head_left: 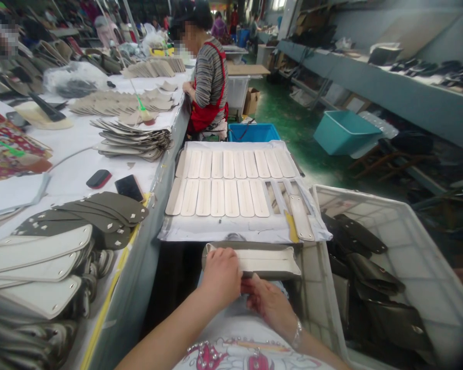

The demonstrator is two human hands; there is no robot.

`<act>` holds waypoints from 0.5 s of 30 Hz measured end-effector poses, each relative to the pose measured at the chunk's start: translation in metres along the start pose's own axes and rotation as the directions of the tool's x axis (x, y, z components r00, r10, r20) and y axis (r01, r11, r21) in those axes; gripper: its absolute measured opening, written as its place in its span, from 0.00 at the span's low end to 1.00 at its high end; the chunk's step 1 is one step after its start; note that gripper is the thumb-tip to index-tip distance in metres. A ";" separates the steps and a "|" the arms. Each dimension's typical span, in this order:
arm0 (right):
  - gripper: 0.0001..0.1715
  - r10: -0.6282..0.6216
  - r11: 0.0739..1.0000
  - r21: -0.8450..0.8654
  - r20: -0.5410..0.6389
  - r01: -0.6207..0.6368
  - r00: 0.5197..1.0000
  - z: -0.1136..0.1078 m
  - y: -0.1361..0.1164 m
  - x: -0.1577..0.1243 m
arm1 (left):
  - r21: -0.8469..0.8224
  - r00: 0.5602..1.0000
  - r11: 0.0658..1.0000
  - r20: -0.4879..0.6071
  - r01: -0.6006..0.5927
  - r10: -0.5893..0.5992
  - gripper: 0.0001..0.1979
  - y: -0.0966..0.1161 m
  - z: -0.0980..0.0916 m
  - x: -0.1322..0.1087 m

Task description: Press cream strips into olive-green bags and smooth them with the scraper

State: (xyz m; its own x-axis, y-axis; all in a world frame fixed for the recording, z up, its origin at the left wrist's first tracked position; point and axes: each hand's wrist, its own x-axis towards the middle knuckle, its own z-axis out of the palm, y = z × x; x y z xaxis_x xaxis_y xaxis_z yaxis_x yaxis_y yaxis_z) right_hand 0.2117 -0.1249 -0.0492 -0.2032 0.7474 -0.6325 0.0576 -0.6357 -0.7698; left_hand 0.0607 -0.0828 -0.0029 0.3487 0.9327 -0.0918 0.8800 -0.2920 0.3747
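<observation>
Two-handed work at lower centre: gripping a pale-topped, dark-sided case [272, 261] near its left end with the left hand [223, 272], apparently pinching its near edge with the right hand [269, 300]. Probably tucking or shaping that edge; next calls for keeping it aligned. Beyond, mid-frame, on a white-covered bench [193, 230]: roughly ten upper-row panels [228, 164], seven lower-row panels [217, 198], one riveted strip [301, 218].

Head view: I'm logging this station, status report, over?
Left hand gripping left end of grey-and-cream folded piece. Right hand at its near edge. White crate close on right; nothing seen blocking hands.
</observation>
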 end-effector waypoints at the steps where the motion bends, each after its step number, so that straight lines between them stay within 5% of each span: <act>1: 0.27 -0.006 0.999 -0.048 -0.027 0.005 1.000 -0.005 0.001 -0.004 | -0.013 0.999 0.999 0.015 -0.031 0.031 0.05 -0.001 -0.001 -0.001; 3: 0.25 -0.087 0.971 -0.234 -0.148 0.051 0.985 -0.016 -0.001 -0.014 | -0.042 0.995 0.995 0.027 -0.095 0.096 0.07 -0.002 -0.003 -0.005; 5: 0.20 -0.347 0.830 -0.528 -0.233 0.182 0.908 -0.025 -0.008 -0.024 | -0.050 0.990 0.989 0.018 -0.137 0.138 0.17 -0.001 -0.003 -0.008; 7: 0.12 -0.640 0.500 -0.812 -0.111 0.303 0.760 -0.031 -0.016 -0.029 | -0.020 0.983 0.983 0.012 -0.181 0.182 0.20 0.002 0.000 -0.011; 9: 0.12 -0.739 0.169 -0.918 0.124 0.360 0.663 -0.034 -0.025 -0.028 | 0.027 0.970 0.970 0.014 -0.241 0.241 0.12 0.007 0.006 -0.012; 12: 0.11 -0.629 -0.057 -0.926 0.323 0.372 0.707 -0.034 -0.036 -0.023 | 0.040 0.963 0.962 0.007 -0.270 0.270 0.08 0.012 0.016 -0.013; 15: 0.05 -0.513 -0.103 -0.917 0.380 0.385 0.770 -0.035 -0.047 -0.018 | 0.009 0.969 0.969 0.004 -0.247 0.247 0.09 0.012 0.022 -0.014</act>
State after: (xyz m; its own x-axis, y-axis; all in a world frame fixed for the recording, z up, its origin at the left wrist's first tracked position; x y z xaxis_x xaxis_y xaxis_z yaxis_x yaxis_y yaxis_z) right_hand 0.2467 -0.1016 -0.0041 -0.5577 0.8279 -0.0591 0.8124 0.5299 -0.2431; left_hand 0.0738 -0.1036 -0.0174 0.5564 0.8309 -0.0001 0.7694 -0.5152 0.3777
